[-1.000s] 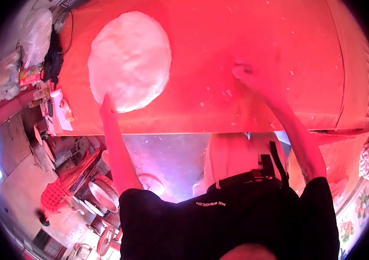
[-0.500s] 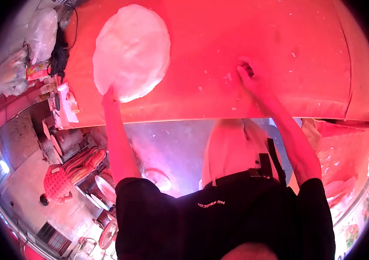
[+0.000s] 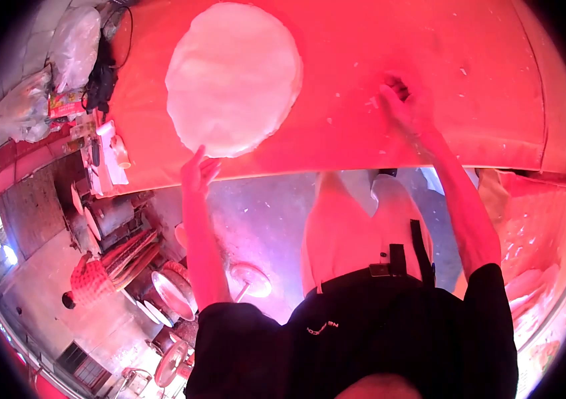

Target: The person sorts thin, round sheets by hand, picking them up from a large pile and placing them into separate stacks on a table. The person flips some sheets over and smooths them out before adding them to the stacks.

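Note:
A large round white sheet [image 3: 235,80] with a slightly wavy edge, like a thin flatbread, lies flat on the red-lit table [image 3: 336,40]. My left hand [image 3: 201,170] is at its near edge; the fingers are apart, with the index fingertip right at the rim and nothing gripped. To the right, low over the tabletop, my right hand [image 3: 409,113] is closed, its fingers curled in towards the thumb. I cannot tell whether it holds anything. Small pale flakes [image 3: 462,70] are scattered about the table near this hand.
Plastic bags [image 3: 73,50] and a dark cable [image 3: 103,83] crowd the table's left end. A lined box [image 3: 536,213] stands by the near right edge. On the floor side at lower left are round pans [image 3: 175,292], a fan [image 3: 171,364] and a person in a red checked shirt [image 3: 93,282].
My left hand has drawn back off the white sheet to its near rim, its fingers spreading. The sheet and table appear shifted right in view. My right hand remains curled.

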A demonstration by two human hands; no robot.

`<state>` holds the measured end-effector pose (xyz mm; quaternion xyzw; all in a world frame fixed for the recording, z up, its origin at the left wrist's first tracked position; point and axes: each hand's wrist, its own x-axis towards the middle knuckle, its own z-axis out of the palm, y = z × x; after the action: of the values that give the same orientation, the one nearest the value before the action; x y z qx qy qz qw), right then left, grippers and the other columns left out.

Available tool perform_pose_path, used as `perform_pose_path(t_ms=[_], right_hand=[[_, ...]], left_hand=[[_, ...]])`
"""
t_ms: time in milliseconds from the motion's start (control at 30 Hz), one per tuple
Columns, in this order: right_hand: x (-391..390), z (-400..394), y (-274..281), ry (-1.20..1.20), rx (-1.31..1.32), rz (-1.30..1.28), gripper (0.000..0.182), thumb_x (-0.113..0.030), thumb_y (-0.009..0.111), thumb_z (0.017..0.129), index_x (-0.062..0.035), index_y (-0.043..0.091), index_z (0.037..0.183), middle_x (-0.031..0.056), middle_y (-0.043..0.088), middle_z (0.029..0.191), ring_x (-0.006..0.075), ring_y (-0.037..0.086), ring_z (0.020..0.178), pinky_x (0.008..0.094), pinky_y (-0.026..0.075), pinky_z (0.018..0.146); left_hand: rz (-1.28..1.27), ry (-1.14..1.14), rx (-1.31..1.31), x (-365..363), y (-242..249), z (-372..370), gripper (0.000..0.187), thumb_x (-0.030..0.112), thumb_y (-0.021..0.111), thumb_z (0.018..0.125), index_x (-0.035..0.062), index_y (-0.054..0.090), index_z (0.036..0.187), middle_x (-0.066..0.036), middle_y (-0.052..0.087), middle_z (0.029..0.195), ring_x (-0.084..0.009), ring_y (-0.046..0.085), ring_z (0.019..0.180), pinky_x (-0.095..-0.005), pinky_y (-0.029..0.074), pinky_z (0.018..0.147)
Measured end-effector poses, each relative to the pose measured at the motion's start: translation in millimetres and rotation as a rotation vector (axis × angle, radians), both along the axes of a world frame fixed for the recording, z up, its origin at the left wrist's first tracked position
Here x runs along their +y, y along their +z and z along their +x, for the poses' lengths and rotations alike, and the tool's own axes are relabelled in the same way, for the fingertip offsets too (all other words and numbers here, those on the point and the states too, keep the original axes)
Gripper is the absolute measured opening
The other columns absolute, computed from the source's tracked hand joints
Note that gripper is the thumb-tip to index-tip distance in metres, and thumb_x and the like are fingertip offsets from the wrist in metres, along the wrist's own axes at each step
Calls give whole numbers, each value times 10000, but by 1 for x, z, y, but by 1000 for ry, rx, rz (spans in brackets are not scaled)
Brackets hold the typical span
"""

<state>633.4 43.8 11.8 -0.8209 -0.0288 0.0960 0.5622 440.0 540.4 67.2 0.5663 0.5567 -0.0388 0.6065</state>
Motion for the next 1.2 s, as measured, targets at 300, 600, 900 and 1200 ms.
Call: perform_pose_path(t_ms=[300,600,900,1200], right_hand=[[152,-33,15,-229,-94,17,707,-276,641,932,37,327,1483,241,427,1471,398,395,1366,459,320,1128],[228,-41,16,-249,-133,-107,727,-285,643,931,34,317,1496,251,400,1501,423,366,1397,483,300,1146],[238,-46,20,-250,-165,-196,724,-282,656,920,26,335,1491,252,384,1510,443,347,1402,511,293,1144],[246,14,44,-25,-455,-551,721,-330,668,894,-30,380,1483,243,362,1525,453,310,1417,552,262,1147]], left_hand=[[475,-296,-216,187,-61,128,569,300,763,845,33,532,1291,-129,583,1232,-281,560,1049,-409,491,843],[456,-396,-353,134,-79,135,638,351,748,831,51,506,1340,-155,510,1315,-317,468,1155,-471,392,921],[533,-443,-384,127,-65,131,707,403,732,818,69,481,1389,-181,438,1399,-354,377,1262,-533,294,998],[1051,-570,-350,102,-36,126,776,454,716,805,86,456,1438,-207,365,1482,-390,286,1368,-595,196,1076]])
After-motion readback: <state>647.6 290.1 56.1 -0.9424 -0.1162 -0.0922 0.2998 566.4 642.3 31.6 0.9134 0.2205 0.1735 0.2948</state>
